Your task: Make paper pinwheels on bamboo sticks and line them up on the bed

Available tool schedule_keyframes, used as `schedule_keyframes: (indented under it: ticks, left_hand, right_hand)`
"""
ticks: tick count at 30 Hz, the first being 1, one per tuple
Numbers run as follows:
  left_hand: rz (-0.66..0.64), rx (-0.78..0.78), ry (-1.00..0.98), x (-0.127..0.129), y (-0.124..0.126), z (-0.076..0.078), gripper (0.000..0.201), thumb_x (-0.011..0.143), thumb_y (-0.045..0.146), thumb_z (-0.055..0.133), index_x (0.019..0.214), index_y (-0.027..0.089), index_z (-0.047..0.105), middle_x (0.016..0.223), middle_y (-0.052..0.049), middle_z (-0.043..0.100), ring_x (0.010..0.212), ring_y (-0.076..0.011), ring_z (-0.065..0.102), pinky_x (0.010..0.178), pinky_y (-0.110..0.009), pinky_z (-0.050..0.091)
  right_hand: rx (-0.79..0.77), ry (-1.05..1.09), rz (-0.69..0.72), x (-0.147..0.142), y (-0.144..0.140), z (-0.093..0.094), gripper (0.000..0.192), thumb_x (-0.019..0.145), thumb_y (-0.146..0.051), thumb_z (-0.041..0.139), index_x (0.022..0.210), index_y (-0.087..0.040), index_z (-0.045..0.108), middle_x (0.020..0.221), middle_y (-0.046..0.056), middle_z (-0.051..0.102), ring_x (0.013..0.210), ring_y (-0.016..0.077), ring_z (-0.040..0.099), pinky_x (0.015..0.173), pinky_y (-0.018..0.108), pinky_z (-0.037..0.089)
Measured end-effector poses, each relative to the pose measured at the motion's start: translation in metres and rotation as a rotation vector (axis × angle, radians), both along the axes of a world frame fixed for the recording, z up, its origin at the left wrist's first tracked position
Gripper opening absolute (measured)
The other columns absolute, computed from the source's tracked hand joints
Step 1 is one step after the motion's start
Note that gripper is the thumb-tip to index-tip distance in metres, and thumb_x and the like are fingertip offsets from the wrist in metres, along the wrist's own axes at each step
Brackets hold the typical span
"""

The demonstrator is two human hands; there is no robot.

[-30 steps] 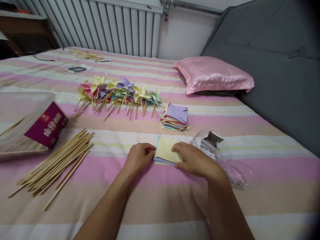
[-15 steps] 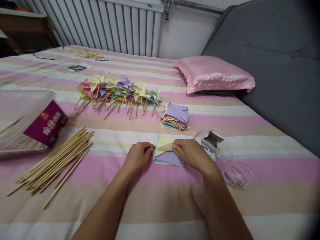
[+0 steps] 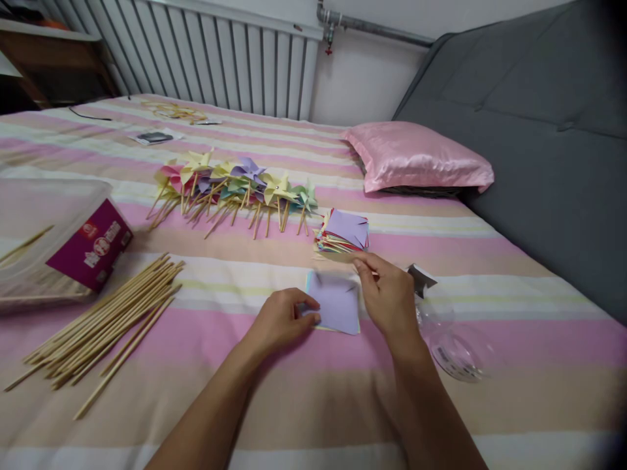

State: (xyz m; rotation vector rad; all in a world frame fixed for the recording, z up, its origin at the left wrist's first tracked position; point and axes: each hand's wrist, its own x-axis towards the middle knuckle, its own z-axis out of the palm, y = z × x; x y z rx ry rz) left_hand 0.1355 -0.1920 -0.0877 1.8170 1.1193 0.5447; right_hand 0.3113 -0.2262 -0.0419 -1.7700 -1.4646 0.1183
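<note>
Left hand: the left hand (image 3: 287, 318) lies low on the bed (image 3: 304, 398), its fingertips pressing on the left edge of the small paper pile (image 3: 336, 307); it holds the pile down and grasps nothing.
Right hand: the right hand (image 3: 389, 297) is lifted a little above the right side of the pile, the fingers curled and pinched together toward the big stack (image 3: 343, 234). A thin pale edge shows at the fingertips (maybe a sheet), but I cannot tell if something is really held.
Small paper pile: a few square sheets, flat on the pink stripe between the two hands, the top sheet is lilac, with short cuts at the corners.
Big stack: many coloured cut squares, lilac on top, just behind the right hand's fingertips.
Pinwheels: a row of finished pinwheels (image 3: 235, 189) on sticks, farther back, left of the big stack.
Sticks: a loose bundle of wooden sticks (image 3: 105, 323) at the left, well apart from the hands.
Box: a purple box (image 3: 91, 245) under a clear lid, at the far left.
Bag: a clear plastic bag (image 3: 448, 336), just right of the right hand.
Pillow: a pink pillow (image 3: 416, 156) by the grey headboard.
</note>
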Motion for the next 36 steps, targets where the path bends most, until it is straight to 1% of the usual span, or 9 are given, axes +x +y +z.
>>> schedule_keyframes:
  ticks: [5, 8, 10, 13, 17, 21, 26, 31, 36]
  left_hand:
    - [0.19, -0.465, -0.418, -0.005, 0.003, 0.012, 0.04, 0.079, 0.046, 0.053, 0.089, 0.011, 0.069, 0.066, -0.007, 0.067, 0.04, -0.009, 0.045, 0.044, -0.023, 0.036]
    - [0.202, -0.837, -0.765, -0.014, 0.007, 0.028, 0.06, 0.081, 0.059, 0.041, 0.098, 0.006, 0.066, 0.093, -0.019, 0.069, 0.058, -0.0171, 0.063, 0.051, -0.026, 0.045]
    - [0.18, -0.92, -0.912, -0.021, 0.008, 0.036, 0.072, 0.078, 0.067, 0.038, 0.102, 0.004, 0.065, 0.096, -0.021, 0.069, 0.076, -0.0252, 0.067, 0.064, -0.03, 0.05]
    - [0.211, -0.898, -1.011, -0.026, 0.009, 0.038, 0.071, 0.075, 0.068, 0.044, 0.104, 0.006, 0.065, 0.095, -0.018, 0.07, 0.088, -0.029, 0.066, 0.074, -0.034, 0.051]
    - [0.369, -0.77, -1.01, -0.025, 0.007, 0.033, 0.036, 0.073, 0.036, 0.068, 0.1, 0.012, 0.066, 0.092, -0.011, 0.072, 0.084, -0.0217, 0.066, 0.069, -0.026, 0.052]
    - [0.343, -0.717, -0.933, -0.019, 0.005, 0.03, 0.03, 0.068, 0.018, 0.073, 0.096, 0.01, 0.068, 0.09, -0.011, 0.072, 0.077, -0.0176, 0.066, 0.066, -0.022, 0.052]
    - [0.429, -0.634, -0.918, -0.017, 0.006, 0.025, 0.028, 0.069, 0.014, 0.072, 0.096, 0.009, 0.068, 0.091, -0.011, 0.072, 0.079, -0.0163, 0.065, 0.069, -0.022, 0.052]
    - [0.445, -0.596, -0.897, -0.017, 0.007, 0.021, 0.026, 0.067, 0.018, 0.074, 0.091, 0.01, 0.069, 0.09, -0.011, 0.072, 0.081, -0.0173, 0.065, 0.069, -0.022, 0.051]
    - [0.368, -0.579, -0.849, -0.017, 0.004, 0.02, 0.031, 0.065, 0.024, 0.076, 0.091, 0.01, 0.07, 0.087, -0.011, 0.073, 0.076, -0.0192, 0.066, 0.066, -0.025, 0.05]
  right_hand:
    - [0.287, 0.332, 0.182, -0.008, 0.002, -0.003, 0.018, 0.084, -0.026, 0.056, 0.094, -0.024, 0.071, 0.099, 0.003, 0.07, 0.096, 0.018, 0.063, 0.089, 0.032, 0.046]
    - [0.201, 0.433, 0.383, -0.012, 0.002, -0.003, 0.015, 0.082, -0.025, 0.059, 0.09, -0.027, 0.072, 0.11, 0.003, 0.067, 0.107, 0.0183, 0.058, 0.096, 0.035, 0.042]
    - [0.088, 0.413, 0.493, -0.012, 0.002, -0.003, 0.014, 0.082, -0.025, 0.06, 0.087, -0.027, 0.072, 0.117, 0.003, 0.063, 0.113, 0.0191, 0.055, 0.099, 0.036, 0.04]
    - [-0.036, 0.326, 0.56, -0.012, 0.002, -0.003, 0.014, 0.081, -0.022, 0.059, 0.083, -0.026, 0.073, 0.127, 0.004, 0.056, 0.12, 0.0206, 0.049, 0.102, 0.039, 0.035]
    - [-0.034, 0.298, 0.518, -0.012, 0.002, -0.005, 0.018, 0.08, -0.016, 0.056, 0.073, -0.023, 0.071, 0.133, 0.004, 0.05, 0.124, 0.0207, 0.044, 0.104, 0.039, 0.032]
    - [-0.022, 0.347, 0.515, -0.014, 0.004, -0.009, 0.018, 0.078, -0.014, 0.055, 0.069, -0.022, 0.069, 0.133, 0.004, 0.05, 0.121, 0.0206, 0.048, 0.101, 0.037, 0.035]
    - [-0.037, 0.602, 0.453, -0.015, 0.006, -0.015, 0.01, 0.078, -0.021, 0.056, 0.081, -0.021, 0.065, 0.116, 0.007, 0.063, 0.105, 0.0197, 0.059, 0.087, 0.034, 0.046]
    - [-0.202, 0.937, 0.276, -0.02, 0.007, -0.011, 0.044, 0.079, -0.046, 0.055, 0.116, -0.024, 0.052, 0.101, 0.006, 0.068, 0.073, 0.0154, 0.065, 0.062, 0.027, 0.051]
    - [-0.282, 0.872, 0.336, -0.025, 0.006, -0.012, 0.043, 0.073, -0.048, 0.062, 0.102, -0.016, 0.063, 0.085, 0.006, 0.069, 0.07, 0.0159, 0.062, 0.056, 0.023, 0.048]
